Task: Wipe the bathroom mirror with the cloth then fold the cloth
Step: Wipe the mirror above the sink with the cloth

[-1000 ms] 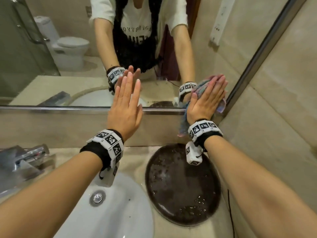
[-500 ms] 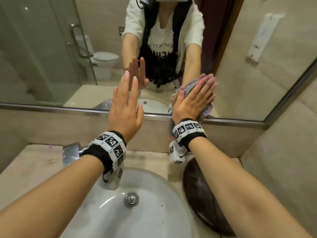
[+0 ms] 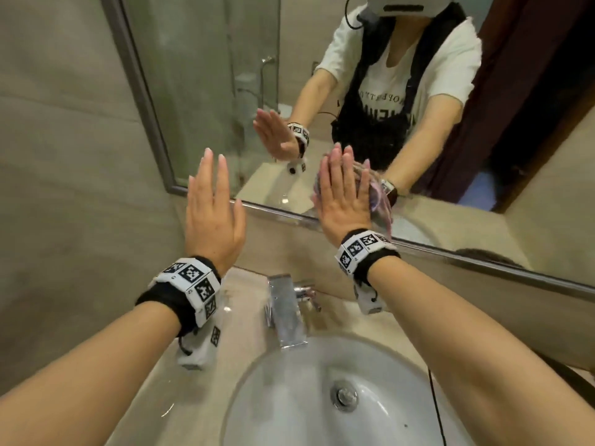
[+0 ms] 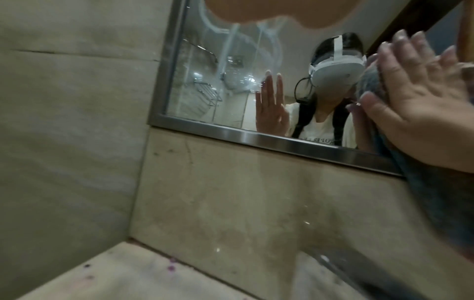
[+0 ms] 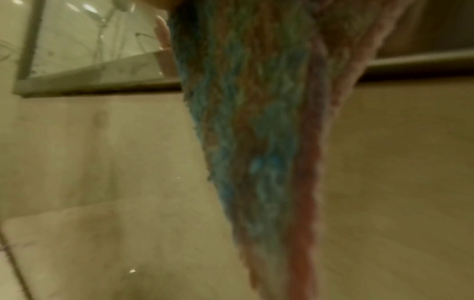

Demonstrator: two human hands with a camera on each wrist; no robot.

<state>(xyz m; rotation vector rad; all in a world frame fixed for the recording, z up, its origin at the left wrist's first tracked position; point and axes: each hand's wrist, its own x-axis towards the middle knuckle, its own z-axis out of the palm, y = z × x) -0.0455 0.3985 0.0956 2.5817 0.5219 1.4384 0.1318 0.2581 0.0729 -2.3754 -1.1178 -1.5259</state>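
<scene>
The right hand [image 3: 346,194] is sliding the cloth [image 3: 380,204] leftward along the bottom of the mirror [image 3: 206,91]. A second ago it was working the lower right corner, at about four o'clock on the glass; now it is pressing near the lower left, around seven o'clock, just above the metal frame. Its fingers are straight and flat on the cloth, pinning it to the glass rather than clutching it, and a blue-and-pink tail of the cloth is hanging down past the frame. The left hand [image 3: 214,214] is travelling with it, raised at nine o'clock of the right hand, palm forward, fingers straight, holding nothing; whether it is touching the wall I cannot tell. To my eye the bottom strip is nearly covered, but streaks are showing higher up the glass, so wiping is not finished and folding is waiting.
</scene>
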